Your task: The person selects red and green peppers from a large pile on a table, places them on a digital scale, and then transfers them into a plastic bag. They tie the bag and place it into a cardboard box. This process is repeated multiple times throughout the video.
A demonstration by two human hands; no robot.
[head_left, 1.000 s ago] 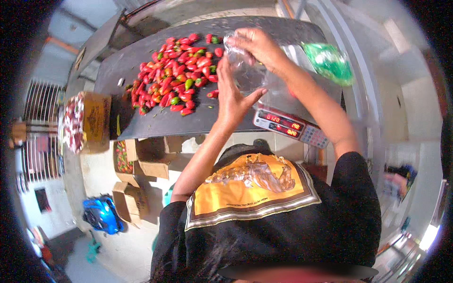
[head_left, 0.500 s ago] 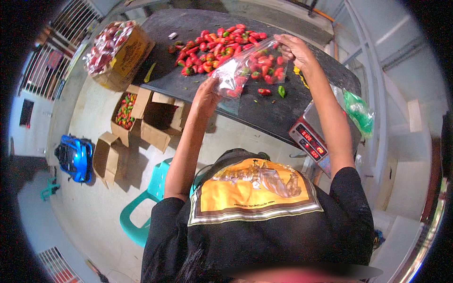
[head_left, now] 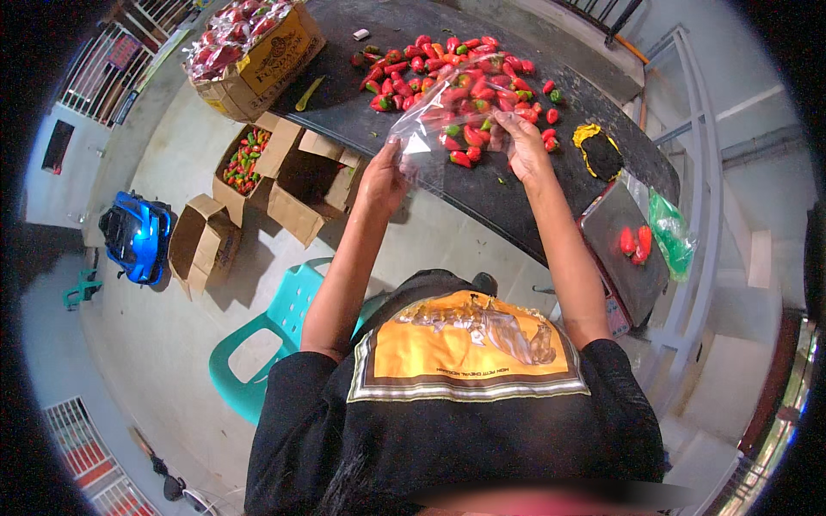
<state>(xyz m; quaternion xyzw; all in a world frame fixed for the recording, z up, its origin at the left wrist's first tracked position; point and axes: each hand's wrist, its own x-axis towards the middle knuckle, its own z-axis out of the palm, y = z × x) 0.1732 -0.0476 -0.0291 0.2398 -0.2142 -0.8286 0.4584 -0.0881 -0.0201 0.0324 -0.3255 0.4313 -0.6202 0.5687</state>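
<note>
A pale concrete floor carries open cardboard boxes, a teal plastic chair and a blue toy car. Barred windows line the pale wall; a white metal frame stands beside the dark table

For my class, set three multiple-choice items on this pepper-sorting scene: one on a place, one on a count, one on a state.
1. Where does the open cardboard box of mixed peppers stand?
A on the floor beside the dark table
B on the scale
C on the chair

2. How many red peppers lie on the flat scale tray?
A none
B about three
C dozens

3. What state is the clear plastic bag in?
A lying flat
B held up by left hand and right hand
C tied shut

Answers: 1 A, the box sits on the floor; 2 B, a few show; 3 B, both hands grip it.
</note>
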